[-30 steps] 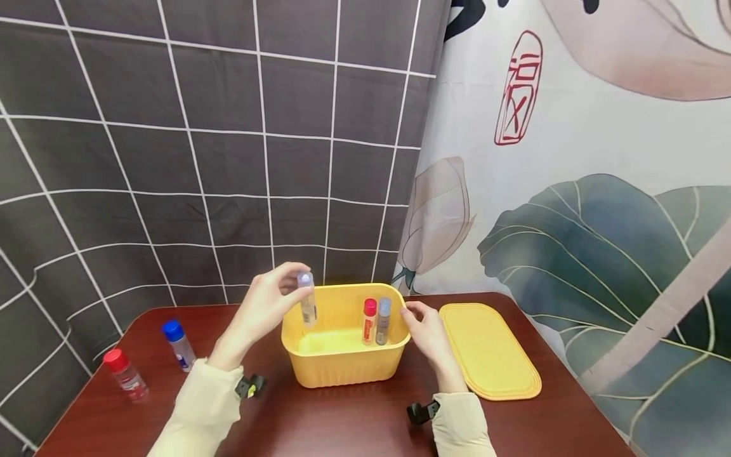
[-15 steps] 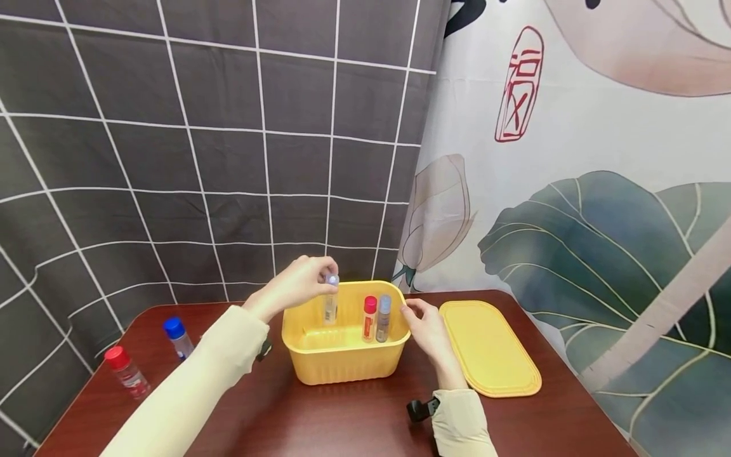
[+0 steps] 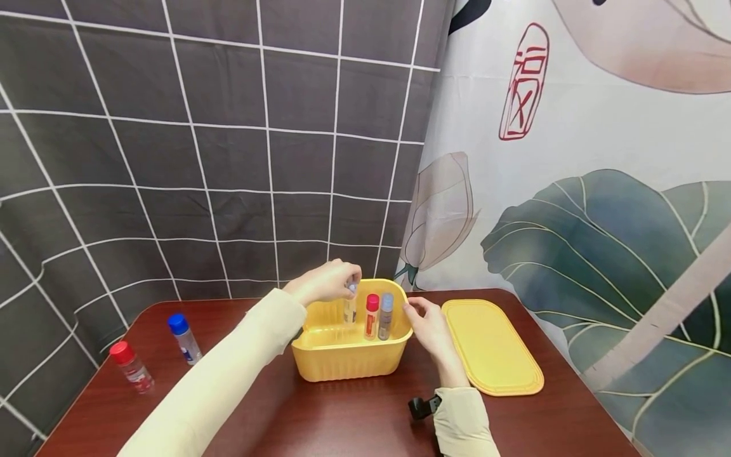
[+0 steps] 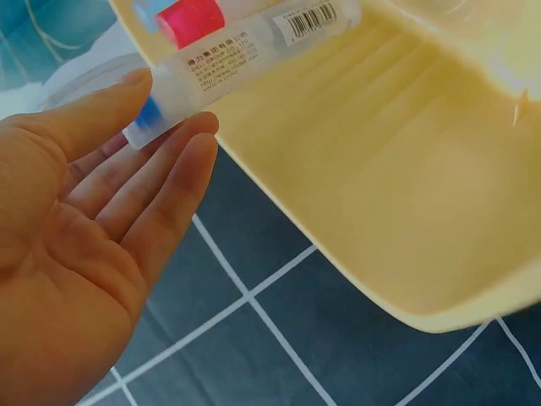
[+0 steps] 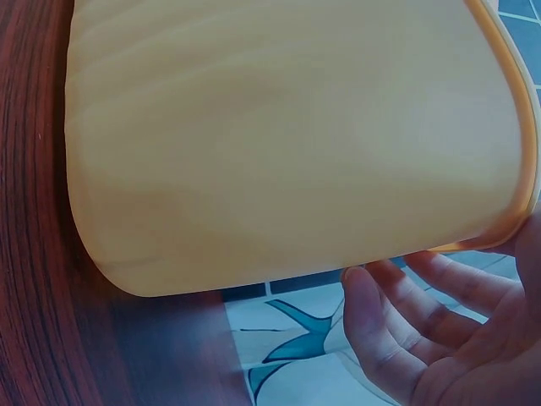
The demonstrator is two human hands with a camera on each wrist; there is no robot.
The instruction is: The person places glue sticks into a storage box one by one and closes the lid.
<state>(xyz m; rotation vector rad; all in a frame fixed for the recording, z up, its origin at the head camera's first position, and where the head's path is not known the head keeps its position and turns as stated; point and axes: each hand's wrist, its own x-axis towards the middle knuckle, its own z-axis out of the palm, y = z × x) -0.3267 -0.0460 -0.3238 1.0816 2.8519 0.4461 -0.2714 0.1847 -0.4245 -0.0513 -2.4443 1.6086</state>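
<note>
My left hand (image 3: 328, 282) pinches the capped end of a clear glue tube (image 4: 232, 68) between thumb and fingers. A barcode, small print and some blue under the clear cap show in the left wrist view. The tube hangs upright inside the yellow box (image 3: 348, 363), left of a red-capped tube (image 3: 371, 317) and a pale-blue-capped tube (image 3: 385, 317), which stand side by side at the box's right. My right hand (image 3: 429, 327) holds the box's right rim, its fingers (image 5: 363, 309) against the outer wall in the right wrist view.
A yellow lid (image 3: 493, 346) lies flat on the brown table (image 3: 342, 419), right of the box. At the left stand a blue-capped bottle (image 3: 185, 339) and a red-capped bottle (image 3: 132, 367). A dark gridded cloth (image 3: 228, 158) hangs behind the table.
My left hand has carried the glue tube rightward inside the box, from its left end towards the two standing tubes. My right hand has stayed at the right rim.
</note>
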